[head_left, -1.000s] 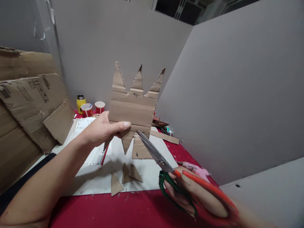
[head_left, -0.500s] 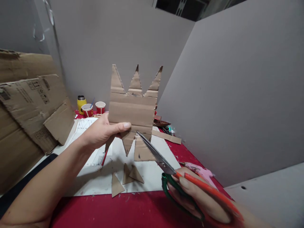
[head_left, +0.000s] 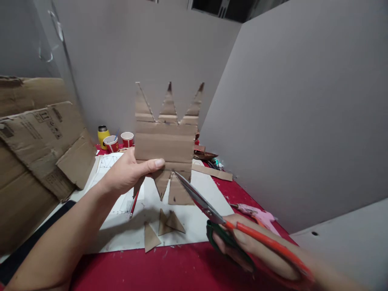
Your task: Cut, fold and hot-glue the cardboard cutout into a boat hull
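My left hand (head_left: 133, 173) grips a cardboard piece (head_left: 165, 141) by its lower left side, thumb flat on the near face. Three spikes rise from the piece's top edge; along the bottom are pointed parts and a wider uncut flap (head_left: 181, 192) at the right. Scissors (head_left: 209, 212) with one orange and one green handle are in my right hand (head_left: 248, 242). Their blades look closed together, tips at the notch left of that flap. Below, several cardboard triangles (head_left: 151, 238) lie on a white board (head_left: 121, 238).
Large cardboard sheets (head_left: 36, 141) lean at the left. A yellow bottle (head_left: 103, 137) and paper cups (head_left: 127, 139) stand at the back. A red pencil (head_left: 133, 205) lies on the board. On the red table cover (head_left: 145, 268), a pink glue gun (head_left: 257, 213) rests at right, near a cardboard strip (head_left: 214, 172).
The cardboard piece has shifted slightly left in view, together with my left hand. The scissor handles have drawn closer together. The camera view has tilted a little.
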Available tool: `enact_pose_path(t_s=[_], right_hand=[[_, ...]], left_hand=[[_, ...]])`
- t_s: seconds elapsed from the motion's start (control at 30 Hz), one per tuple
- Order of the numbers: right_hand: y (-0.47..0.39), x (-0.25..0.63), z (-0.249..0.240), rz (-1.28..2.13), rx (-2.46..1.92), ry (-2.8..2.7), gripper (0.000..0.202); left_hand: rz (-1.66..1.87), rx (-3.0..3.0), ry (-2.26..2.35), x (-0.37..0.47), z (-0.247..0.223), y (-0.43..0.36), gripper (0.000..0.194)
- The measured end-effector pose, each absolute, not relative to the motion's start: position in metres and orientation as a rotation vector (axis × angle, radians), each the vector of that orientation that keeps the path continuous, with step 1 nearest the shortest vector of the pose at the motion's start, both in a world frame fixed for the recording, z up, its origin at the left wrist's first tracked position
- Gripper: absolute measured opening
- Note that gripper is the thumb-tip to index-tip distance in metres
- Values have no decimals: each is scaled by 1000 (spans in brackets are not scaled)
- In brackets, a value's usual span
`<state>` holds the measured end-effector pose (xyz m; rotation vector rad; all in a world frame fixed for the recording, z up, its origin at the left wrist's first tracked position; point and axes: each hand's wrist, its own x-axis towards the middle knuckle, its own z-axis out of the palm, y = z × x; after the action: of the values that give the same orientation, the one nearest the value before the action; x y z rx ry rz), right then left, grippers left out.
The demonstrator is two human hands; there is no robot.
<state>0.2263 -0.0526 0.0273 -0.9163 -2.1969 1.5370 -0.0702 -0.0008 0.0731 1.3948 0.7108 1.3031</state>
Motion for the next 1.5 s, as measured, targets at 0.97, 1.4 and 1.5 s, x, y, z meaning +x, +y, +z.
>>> enact_pose_path(t_s=[0.97, 1.4, 1.5], right_hand=[[2, 197, -37, -315, -1133, -2597, 30], [-63, 199, -35, 58, -747, -2729, 39], [-78, 200, -27, 471, -751, -2784, 42]], left_hand=[[1761, 1166, 839, -86, 90, 10, 16], [1740, 1216, 812, -81, 91, 7, 12], [1719, 1205, 819, -79, 92, 5, 12]])
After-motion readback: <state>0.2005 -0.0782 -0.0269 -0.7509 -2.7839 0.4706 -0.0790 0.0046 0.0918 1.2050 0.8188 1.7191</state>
